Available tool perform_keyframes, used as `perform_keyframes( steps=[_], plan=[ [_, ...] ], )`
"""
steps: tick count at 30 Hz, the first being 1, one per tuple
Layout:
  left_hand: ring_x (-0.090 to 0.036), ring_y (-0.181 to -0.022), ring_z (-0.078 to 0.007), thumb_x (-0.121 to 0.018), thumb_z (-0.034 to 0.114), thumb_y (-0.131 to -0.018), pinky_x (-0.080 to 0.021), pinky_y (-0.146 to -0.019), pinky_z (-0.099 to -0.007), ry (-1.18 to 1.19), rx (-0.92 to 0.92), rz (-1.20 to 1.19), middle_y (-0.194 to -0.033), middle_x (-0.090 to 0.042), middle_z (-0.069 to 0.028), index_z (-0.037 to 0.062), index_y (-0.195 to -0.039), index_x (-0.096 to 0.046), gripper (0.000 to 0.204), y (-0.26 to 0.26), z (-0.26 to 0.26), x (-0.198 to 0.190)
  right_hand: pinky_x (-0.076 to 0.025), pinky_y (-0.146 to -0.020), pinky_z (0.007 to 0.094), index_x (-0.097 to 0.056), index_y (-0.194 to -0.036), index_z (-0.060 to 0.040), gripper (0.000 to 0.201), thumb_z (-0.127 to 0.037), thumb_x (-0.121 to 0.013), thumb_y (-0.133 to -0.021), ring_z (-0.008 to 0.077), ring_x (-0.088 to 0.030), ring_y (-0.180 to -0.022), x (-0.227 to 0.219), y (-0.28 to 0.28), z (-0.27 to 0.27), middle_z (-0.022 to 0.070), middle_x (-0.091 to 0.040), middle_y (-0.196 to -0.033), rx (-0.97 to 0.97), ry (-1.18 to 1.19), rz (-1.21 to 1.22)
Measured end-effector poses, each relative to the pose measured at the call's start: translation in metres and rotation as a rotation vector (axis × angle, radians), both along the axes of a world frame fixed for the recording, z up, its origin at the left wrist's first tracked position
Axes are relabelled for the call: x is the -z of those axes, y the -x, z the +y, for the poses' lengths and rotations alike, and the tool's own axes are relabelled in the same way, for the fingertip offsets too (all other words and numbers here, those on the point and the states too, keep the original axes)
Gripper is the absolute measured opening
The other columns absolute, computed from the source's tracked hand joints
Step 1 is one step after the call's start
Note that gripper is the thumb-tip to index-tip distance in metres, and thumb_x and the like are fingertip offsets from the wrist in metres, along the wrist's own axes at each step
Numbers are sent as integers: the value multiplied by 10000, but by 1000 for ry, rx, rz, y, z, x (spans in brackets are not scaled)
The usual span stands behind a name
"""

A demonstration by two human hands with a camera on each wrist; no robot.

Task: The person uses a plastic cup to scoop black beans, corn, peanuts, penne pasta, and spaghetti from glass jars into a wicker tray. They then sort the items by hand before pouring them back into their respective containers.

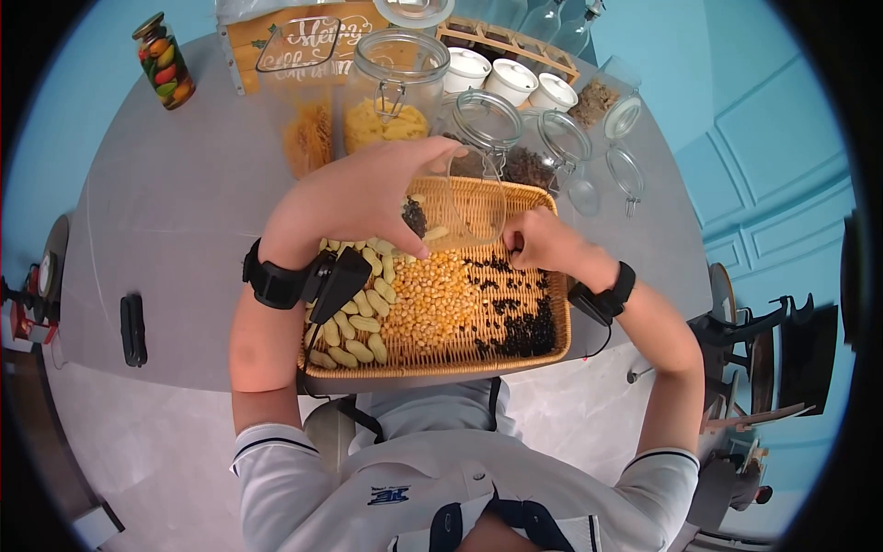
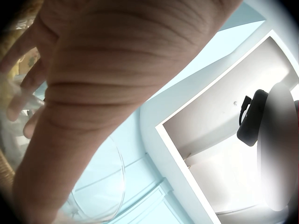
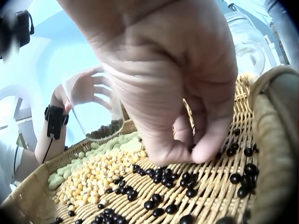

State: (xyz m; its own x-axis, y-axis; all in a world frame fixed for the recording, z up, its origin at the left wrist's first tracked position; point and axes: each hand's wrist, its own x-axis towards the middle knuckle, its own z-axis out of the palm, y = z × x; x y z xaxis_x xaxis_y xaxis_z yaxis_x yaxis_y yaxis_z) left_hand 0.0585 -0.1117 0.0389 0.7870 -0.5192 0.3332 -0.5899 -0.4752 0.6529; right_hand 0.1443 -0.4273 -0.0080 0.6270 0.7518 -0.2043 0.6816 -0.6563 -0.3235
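My left hand [image 1: 340, 198] grips a clear container [image 1: 480, 210], tilted over the wicker basket [image 1: 565, 317]. Dark beans [image 3: 105, 130] lie at the bottom of the container. At the basket's far right, my right hand [image 1: 554, 247] has its thumb and fingertips brought together low over the weave. A black bean [image 3: 193, 147] shows partly between those tips; the rest of it is hidden. Loose black beans [image 1: 529, 333] are scattered over the basket's right side. Yellow corn kernels [image 1: 430, 299] fill the middle, and peanuts in the shell [image 1: 363, 325] lie along the left.
Behind the basket stand glass jars, one with yellow pasta [image 1: 382, 124], and a tall container of thin noodles [image 1: 308, 138]. White lidded pots [image 1: 512, 81] stand farther back beside a wooden crate [image 1: 248, 64]. A jar of colourful vegetables [image 1: 166, 66] and a black case [image 1: 133, 329] are at left.
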Motion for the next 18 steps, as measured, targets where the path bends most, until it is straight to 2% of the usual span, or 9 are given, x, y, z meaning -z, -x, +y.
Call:
perform_keyframes(
  steps=[1, 4, 7, 10, 13, 14, 18],
  plan=[
    [-568, -1290, -308, -911, 158, -590, -456, -1092, -391, 1, 7, 25, -1407, -573, -168, 51, -1503, -428, 1038, 0, 0, -1, -540, -663, 317, -699, -832, 5, 176, 19, -769, -671, 183, -683, -709, -7, 1, -1, 76, -694, -753, 33, -32, 61],
    [-561, -1307, -309, -913, 163, -584, -453, -1104, -397, 14, 13, 79, -1433, -560, -172, 39, -1498, -429, 1042, -1, 0, -2, -547, -674, 276, -710, -835, -1, 144, 33, -757, -703, 128, -683, -717, -40, 3, -5, 44, -724, -813, 169, -326, 262],
    [-568, -1299, -313, -918, 164, -572, -457, -1098, -400, 11, 18, 90, -1416, -574, -168, 34, -1496, -429, 1053, -4, -1, 2, -528, -681, 225, -701, -832, 6, 125, 84, -722, -736, 77, -646, -726, -94, 23, 10, 1, -704, -811, 376, -626, 534],
    [-578, -1286, -318, -921, 161, -566, -466, -1076, -399, -21, 12, 113, -1397, -588, -171, 33, -1493, -433, 1055, -2, -5, 1, -525, -698, 210, -718, -891, 19, 154, 113, -688, -772, 85, -639, -739, -108, 36, 30, 19, -713, -857, 218, -736, 486],
    [-589, -1273, -318, -921, 160, -567, -472, -1054, -396, -16, 8, 128, -1378, -602, -175, 32, -1487, -440, 1046, 3, -7, -6, -529, -723, 221, -734, -953, 28, 187, 112, -678, -797, 85, -641, -784, -102, 40, 55, 37, -715, -906, -14, -663, 273],
    [-592, -1269, -320, -921, 160, -567, -473, -1048, -396, -7, 8, 116, -1374, -605, -175, 33, -1486, -442, 1044, 3, -6, -4, -533, -746, 238, -747, -1013, 30, 212, 90, -681, -820, 92, -649, -825, -99, 39, 58, 50, -717, -944, -52, -627, 260],
    [-598, -1254, -329, -924, 172, -568, -474, -1041, -391, 12, 5, 88, -1363, -616, -172, 38, -1487, -447, 1044, 1, -4, 1, -537, -785, 260, -758, -1059, 21, 209, 34, -702, -859, 110, -664, -834, -97, 39, 67, 64, -753, -985, -132, -533, 153]
  ],
)
